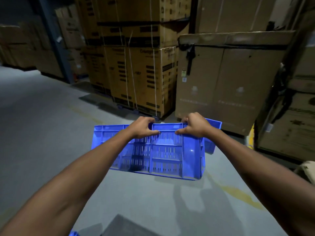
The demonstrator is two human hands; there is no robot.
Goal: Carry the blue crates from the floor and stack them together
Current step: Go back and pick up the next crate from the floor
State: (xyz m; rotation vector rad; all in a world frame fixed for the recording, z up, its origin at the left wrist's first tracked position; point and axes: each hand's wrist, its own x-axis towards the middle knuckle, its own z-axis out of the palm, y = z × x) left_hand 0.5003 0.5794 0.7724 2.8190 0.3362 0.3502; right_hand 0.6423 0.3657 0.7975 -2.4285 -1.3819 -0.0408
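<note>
I saw the left hand [144,127] gripping the crate [167,155] by its upper rim, fingers hooked over the far edge and thumb on the slatted wall. The crate hung tipped on its side, apparently clear of the floor [42,133]. The right hand [196,126] held the same rim likewise, both arms stretched forward. A second crate [211,145] sat just behind, probably the stack's base.

Glossy blue plastic crate [153,150], matt cardboard boxes [136,65], and a smooth, perhaps painted, concrete floor [42,125].
</note>
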